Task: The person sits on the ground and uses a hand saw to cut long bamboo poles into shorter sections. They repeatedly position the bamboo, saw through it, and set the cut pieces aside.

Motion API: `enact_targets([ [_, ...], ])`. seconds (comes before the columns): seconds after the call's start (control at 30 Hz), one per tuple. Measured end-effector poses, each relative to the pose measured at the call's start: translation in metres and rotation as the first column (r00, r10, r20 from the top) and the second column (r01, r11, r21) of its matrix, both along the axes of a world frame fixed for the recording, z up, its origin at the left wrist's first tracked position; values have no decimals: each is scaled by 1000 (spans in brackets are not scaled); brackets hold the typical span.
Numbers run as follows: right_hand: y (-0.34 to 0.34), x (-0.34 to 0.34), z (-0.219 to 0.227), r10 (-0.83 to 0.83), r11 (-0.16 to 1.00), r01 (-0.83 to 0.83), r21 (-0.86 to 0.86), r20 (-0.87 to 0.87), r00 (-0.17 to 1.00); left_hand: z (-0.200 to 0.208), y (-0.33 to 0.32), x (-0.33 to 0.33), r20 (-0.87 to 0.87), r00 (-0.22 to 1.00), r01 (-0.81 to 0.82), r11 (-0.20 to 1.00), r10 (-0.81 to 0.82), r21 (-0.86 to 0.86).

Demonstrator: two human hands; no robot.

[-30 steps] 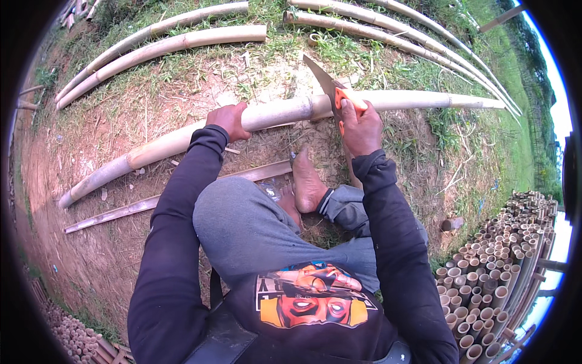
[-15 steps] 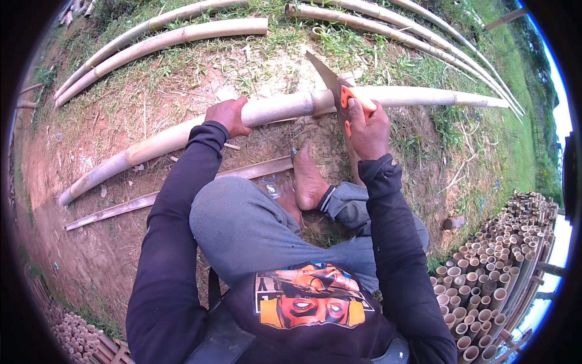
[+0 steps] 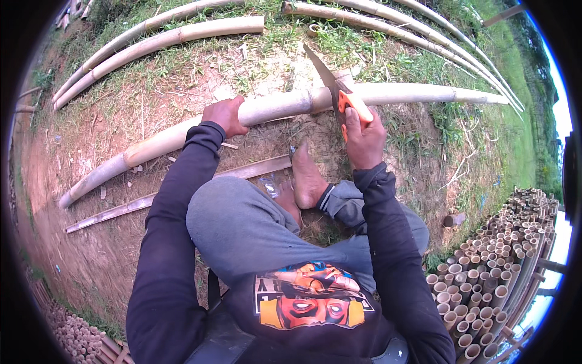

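Note:
A long pale bamboo pole (image 3: 276, 108) lies across the ground in front of me. My left hand (image 3: 225, 116) is closed around it, left of a dark joint ring. In my right hand (image 3: 365, 137) is the orange handle of a hand saw (image 3: 325, 74). The saw's blade lies across the pole just right of the joint ring, its tip pointing away from me. Whether the blade has cut into the pole is too small to tell. Below the pole, my bare foot (image 3: 308, 177) rests on the soil.
A split bamboo strip (image 3: 142, 202) lies nearer me on the left. More poles (image 3: 176, 37) lie on the grass at the far side, with others (image 3: 394, 30) to the right. Cut bamboo pieces (image 3: 476, 285) are stacked at the lower right, and a smaller pile (image 3: 73, 337) sits lower left.
My right hand has drawn the saw slightly back toward me, and the handle sits lower and more tilted. My left hand keeps its hold on the pole.

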State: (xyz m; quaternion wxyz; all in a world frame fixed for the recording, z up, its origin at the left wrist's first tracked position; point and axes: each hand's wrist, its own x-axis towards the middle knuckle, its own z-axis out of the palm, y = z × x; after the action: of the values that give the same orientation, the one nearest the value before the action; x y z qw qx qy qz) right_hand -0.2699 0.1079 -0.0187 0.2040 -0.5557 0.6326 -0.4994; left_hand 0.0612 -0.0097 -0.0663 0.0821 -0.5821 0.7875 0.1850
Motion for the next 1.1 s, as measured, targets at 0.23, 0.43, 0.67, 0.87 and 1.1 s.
enact_targets([
  [0.23, 150, -10, 37, -89, 977, 67, 202, 102, 991, 0, 0, 1, -17, 1000, 0, 1000, 0, 28],
  [0.43, 161, -3, 44, -44, 998, 43, 42, 6, 999, -8, -1, 1, -7, 1000, 9, 1000, -9, 9],
  [0.67, 20, -3, 3, -54, 992, 51, 118, 25, 998, 3, 1, 1, 4, 1000, 12, 1000, -12, 21],
  [0.87, 218, -14, 44, -13, 999, 9, 51, 85, 996, -16, -1, 5, -52, 998, 31, 999, -33, -29],
  [1.1, -16, 7, 2, -61, 990, 65, 125, -33, 998, -1, 1, 1, -23, 1000, 14, 1000, -14, -10],
])
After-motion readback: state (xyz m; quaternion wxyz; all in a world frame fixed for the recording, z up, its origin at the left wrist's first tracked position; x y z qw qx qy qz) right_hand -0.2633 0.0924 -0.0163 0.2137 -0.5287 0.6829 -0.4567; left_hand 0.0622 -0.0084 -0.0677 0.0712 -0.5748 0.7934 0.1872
